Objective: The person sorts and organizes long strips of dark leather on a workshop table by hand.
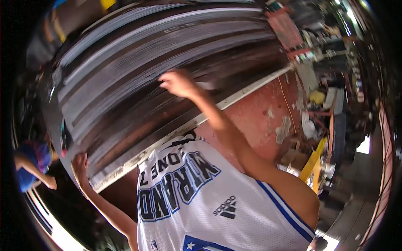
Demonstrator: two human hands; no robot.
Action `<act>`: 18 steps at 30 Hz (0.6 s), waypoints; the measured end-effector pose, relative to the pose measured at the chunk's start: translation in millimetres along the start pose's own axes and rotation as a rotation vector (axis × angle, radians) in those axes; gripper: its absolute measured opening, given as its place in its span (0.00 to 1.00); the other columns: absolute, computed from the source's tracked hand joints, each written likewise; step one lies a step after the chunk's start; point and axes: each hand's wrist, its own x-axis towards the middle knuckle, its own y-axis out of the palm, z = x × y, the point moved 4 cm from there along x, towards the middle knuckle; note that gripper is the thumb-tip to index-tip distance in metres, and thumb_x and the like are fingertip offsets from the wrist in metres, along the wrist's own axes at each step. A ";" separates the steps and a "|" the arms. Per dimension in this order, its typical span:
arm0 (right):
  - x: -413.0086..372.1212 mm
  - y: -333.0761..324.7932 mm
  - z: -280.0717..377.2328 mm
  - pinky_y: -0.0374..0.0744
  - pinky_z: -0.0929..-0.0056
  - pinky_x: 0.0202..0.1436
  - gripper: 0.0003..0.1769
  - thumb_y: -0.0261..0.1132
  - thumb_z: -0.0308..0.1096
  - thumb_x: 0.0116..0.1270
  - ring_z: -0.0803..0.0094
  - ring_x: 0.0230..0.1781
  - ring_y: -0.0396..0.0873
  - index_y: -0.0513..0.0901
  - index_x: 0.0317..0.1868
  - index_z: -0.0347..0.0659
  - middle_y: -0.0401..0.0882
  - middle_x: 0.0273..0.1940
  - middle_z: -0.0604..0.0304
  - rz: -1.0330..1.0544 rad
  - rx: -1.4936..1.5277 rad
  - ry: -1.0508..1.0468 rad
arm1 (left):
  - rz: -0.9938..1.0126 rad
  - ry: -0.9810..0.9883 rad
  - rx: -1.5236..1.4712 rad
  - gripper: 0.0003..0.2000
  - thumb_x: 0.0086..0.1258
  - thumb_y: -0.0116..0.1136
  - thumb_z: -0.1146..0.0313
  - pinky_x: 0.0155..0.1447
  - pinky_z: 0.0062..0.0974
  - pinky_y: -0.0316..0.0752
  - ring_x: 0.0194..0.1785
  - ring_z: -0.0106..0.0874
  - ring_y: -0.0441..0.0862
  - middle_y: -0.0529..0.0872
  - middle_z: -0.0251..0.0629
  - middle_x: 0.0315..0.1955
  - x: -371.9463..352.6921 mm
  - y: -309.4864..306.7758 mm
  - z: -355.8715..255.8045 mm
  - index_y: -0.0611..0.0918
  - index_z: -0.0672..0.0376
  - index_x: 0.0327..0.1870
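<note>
Jersey cloth [234, 217], white with blue lettering and trim, fills the bottom of the view, right under the camera; it is the person's own chest. Two bare arms rise from it.

The left hand [79, 164] is low on the left. Its fingers are stretched upward and mostly open, and it touches the pale bottom edge of a big ribbed panel [138, 62] close to the panel's lower corner. It does not appear to be closed around anything.

The right hand [179, 83] is higher and near the middle, at the end of a long outstretched arm. It lies against the face of the panel with its fingers bent. Blur hides whether it grips a rib or only rests there.

The panel is dark with grey lengthwise stripes, smeared by motion. It slants across the upper left and centre of the view, its pale edge running from lower left to upper right.

Beyond that edge lies a red-brown surface [255, 121] with pale worn patches. Further right is workshop clutter, including a yellow piece [312, 161].

At the far left stands another person in a blue top [31, 161], well apart from both hands.
</note>
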 end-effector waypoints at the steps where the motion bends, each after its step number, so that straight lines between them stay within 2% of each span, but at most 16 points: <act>1: 5.2 14.4 21.7 0.80 0.61 0.46 0.11 0.68 0.36 0.62 0.55 0.40 0.84 0.86 0.43 0.42 0.84 0.39 0.52 -0.058 0.026 -0.119 | -0.001 0.001 0.042 0.11 0.67 0.64 0.61 0.33 0.19 0.67 0.30 0.20 0.73 0.79 0.28 0.29 -14.6 4.4 -19.8 0.83 0.60 0.40; 2: 6.9 28.9 34.6 0.81 0.61 0.45 0.10 0.68 0.36 0.61 0.56 0.39 0.84 0.86 0.42 0.41 0.84 0.38 0.52 -0.075 0.067 -0.180 | -0.021 0.054 -0.044 0.10 0.66 0.64 0.62 0.32 0.20 0.65 0.26 0.20 0.72 0.79 0.29 0.26 -7.1 4.1 -4.5 0.83 0.58 0.38; 6: 4.0 80.6 86.1 0.81 0.61 0.42 0.08 0.69 0.35 0.60 0.55 0.37 0.84 0.86 0.38 0.41 0.84 0.35 0.51 0.010 0.174 -0.348 | -0.067 0.055 -0.099 0.09 0.67 0.64 0.62 0.32 0.20 0.66 0.27 0.20 0.71 0.79 0.28 0.26 -16.8 14.8 -19.8 0.84 0.59 0.38; 9: -4.8 108.2 113.4 0.80 0.59 0.43 0.07 0.69 0.34 0.60 0.56 0.36 0.83 0.85 0.36 0.41 0.82 0.34 0.51 0.112 0.169 -0.415 | -0.106 0.113 0.026 0.10 0.67 0.64 0.61 0.32 0.20 0.65 0.27 0.20 0.70 0.78 0.27 0.25 -21.6 13.9 -30.2 0.84 0.60 0.38; 10: -5.2 118.8 119.4 0.79 0.56 0.45 0.07 0.69 0.35 0.59 0.56 0.36 0.82 0.85 0.36 0.42 0.81 0.34 0.53 0.123 0.134 -0.447 | -0.120 0.074 0.035 0.12 0.68 0.64 0.60 0.32 0.21 0.65 0.27 0.20 0.70 0.77 0.28 0.24 -22.7 13.2 -33.2 0.83 0.61 0.39; 11: -5.2 132.5 122.8 0.76 0.57 0.49 0.08 0.70 0.35 0.58 0.58 0.39 0.81 0.85 0.37 0.43 0.80 0.35 0.55 0.200 0.124 -0.406 | -0.125 0.084 0.030 0.12 0.68 0.64 0.60 0.32 0.21 0.65 0.27 0.20 0.70 0.77 0.28 0.24 -24.5 14.1 -36.7 0.83 0.61 0.39; 13: -9.3 136.8 137.6 0.73 0.59 0.54 0.11 0.71 0.35 0.58 0.60 0.44 0.79 0.85 0.40 0.43 0.79 0.38 0.57 0.185 0.129 -0.458 | -0.157 0.031 0.012 0.12 0.69 0.63 0.60 0.32 0.22 0.65 0.27 0.21 0.69 0.75 0.28 0.24 -33.9 14.3 -40.5 0.83 0.62 0.39; 14: -10.9 138.5 144.2 0.72 0.59 0.56 0.12 0.71 0.35 0.57 0.61 0.46 0.78 0.84 0.42 0.43 0.79 0.40 0.57 0.159 0.147 -0.490 | -0.132 0.107 0.027 0.12 0.71 0.61 0.60 0.33 0.20 0.64 0.28 0.20 0.68 0.75 0.27 0.25 -34.5 8.7 -37.4 0.82 0.62 0.41; 15: -12.3 139.3 151.7 0.71 0.59 0.58 0.14 0.71 0.35 0.57 0.61 0.48 0.77 0.84 0.44 0.43 0.78 0.42 0.58 0.132 0.166 -0.521 | -0.126 0.104 0.032 0.12 0.71 0.61 0.60 0.33 0.20 0.64 0.28 0.20 0.68 0.75 0.27 0.25 -44.5 8.0 -44.1 0.82 0.62 0.41; 17: -9.8 145.6 166.4 0.70 0.57 0.59 0.19 0.72 0.39 0.57 0.58 0.50 0.75 0.83 0.48 0.43 0.76 0.48 0.54 0.060 0.202 -0.557 | -0.397 0.256 -0.072 0.12 0.72 0.59 0.60 0.34 0.19 0.63 0.29 0.19 0.67 0.75 0.25 0.26 -71.8 -6.4 -80.0 0.82 0.61 0.43; 18: -8.7 147.3 174.8 0.70 0.57 0.59 0.21 0.72 0.41 0.57 0.57 0.52 0.75 0.82 0.50 0.43 0.75 0.50 0.53 0.015 0.195 -0.566 | -0.418 0.239 -0.055 0.12 0.72 0.60 0.59 0.36 0.18 0.62 0.30 0.18 0.66 0.76 0.24 0.28 -78.3 -17.0 -86.2 0.81 0.60 0.43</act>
